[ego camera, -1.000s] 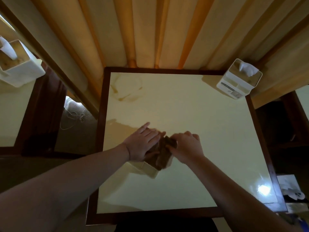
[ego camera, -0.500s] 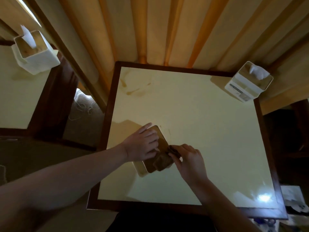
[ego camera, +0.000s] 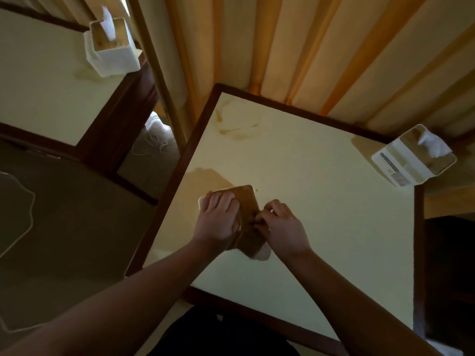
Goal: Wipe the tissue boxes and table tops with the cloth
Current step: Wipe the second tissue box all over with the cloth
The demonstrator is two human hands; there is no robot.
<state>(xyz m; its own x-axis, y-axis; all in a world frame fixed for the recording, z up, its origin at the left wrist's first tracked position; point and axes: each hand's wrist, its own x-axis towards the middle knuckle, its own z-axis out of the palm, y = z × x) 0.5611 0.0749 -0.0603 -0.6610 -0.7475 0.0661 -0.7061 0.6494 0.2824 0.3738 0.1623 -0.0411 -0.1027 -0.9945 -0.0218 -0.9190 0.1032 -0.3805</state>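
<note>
- Head view: the left hand [ego camera: 218, 217] lies over a tissue box [ego camera: 239, 199] near the left edge of the middle table [ego camera: 321, 227], fingers curled over its top, steadying it.
- The right hand [ego camera: 282, 227] pinches the brown cloth [ego camera: 250, 240] against the near side of that box; the cloth drapes down to the table top.
- I judge this box is mid-wipe, not finished.
- Brown ring stains [ego camera: 236, 124] sit at the far left corner of this table, so its top looks unwiped there.
- A second box [ego camera: 411, 160] stands at the far right corner, tissue sticking up, well apart from both hands; it appears untouched.
- A third box [ego camera: 110, 50] stands on the left table [ego camera: 38, 86], with a faint stain beside it; that table likely awaits wiping too.
- Most of the job seems left.
</note>
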